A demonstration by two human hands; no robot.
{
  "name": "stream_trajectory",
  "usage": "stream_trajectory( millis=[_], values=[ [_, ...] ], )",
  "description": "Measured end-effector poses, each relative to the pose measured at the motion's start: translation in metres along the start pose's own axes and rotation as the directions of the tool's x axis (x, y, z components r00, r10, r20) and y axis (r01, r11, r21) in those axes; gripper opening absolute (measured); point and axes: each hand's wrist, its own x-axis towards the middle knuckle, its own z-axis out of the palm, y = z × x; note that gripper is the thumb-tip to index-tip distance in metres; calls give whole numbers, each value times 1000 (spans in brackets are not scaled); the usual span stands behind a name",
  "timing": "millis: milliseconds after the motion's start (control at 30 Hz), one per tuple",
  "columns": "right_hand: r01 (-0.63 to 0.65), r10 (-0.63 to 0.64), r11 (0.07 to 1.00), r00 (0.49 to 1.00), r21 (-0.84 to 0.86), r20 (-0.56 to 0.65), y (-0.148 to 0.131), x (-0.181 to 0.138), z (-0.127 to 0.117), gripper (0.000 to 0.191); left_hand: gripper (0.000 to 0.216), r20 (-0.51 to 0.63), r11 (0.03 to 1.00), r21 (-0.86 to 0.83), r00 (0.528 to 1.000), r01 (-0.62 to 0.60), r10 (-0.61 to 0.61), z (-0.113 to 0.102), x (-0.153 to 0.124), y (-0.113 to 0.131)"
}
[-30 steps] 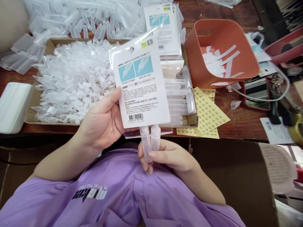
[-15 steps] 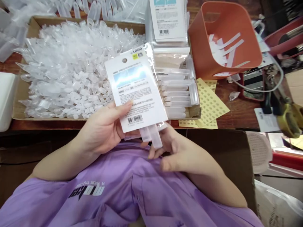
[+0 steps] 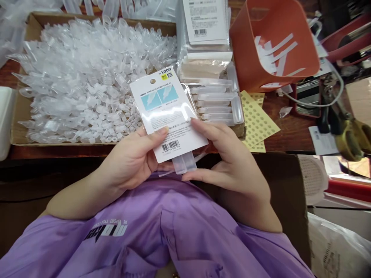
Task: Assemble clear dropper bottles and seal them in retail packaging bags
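My left hand [image 3: 131,160] grips a clear plastic package with a white printed card [image 3: 174,116], its thumb lying on the card's face near the barcode. The card has blue pictures and a hole at its top. Two translucent plastic tubes [image 3: 184,163] stick out below the card's lower edge. Around the package's right side curves my right hand [image 3: 232,162]. One of its fingertips rests on the card's right edge, and its thumb is against the lower end of the tubes. The fingers behind the package are hidden.
A shallow cardboard box [image 3: 20,131] full of small clear nozzles and caps is behind my hands, with packed tubes [image 3: 216,96] at its right. Also there are a stack of carded packages [image 3: 205,23], an orange bin [image 3: 246,58] with paper strips, yellow sticker sheets [image 3: 257,123] and scissors [image 3: 350,143].
My right hand has moved up from below the tubes and now touches the card's edge and the tube ends. The tubes stick out less below the card, which has shifted slightly.
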Motion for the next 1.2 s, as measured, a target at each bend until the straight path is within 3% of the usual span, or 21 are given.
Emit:
stream_trajectory(
  millis=[300,533,833,1033,1200],
  values=[
    [-10,10,1000,987,0,-162,-2,-1,8,61,32,24,997,-72,1000,18,-17,5,-6,-3],
    [-92,73,995,923,-31,-379,-6,3,25,25,44,0,993,-115,1000,19,-19,8,-6,-6],
    [-70,-6,988,876,-139,-482,-1,9,38,34,37,-88,997,-59,995,-49,43,8,-3,-8],
    [-96,82,995,954,-33,-288,-9,2,26,54,40,-63,998,-3,997,-55,55,1,1,-9],
    [-83,55,995,902,-48,-429,-4,-1,35,54,37,-52,998,-50,998,-49,46,1,1,-14]
  ],
)
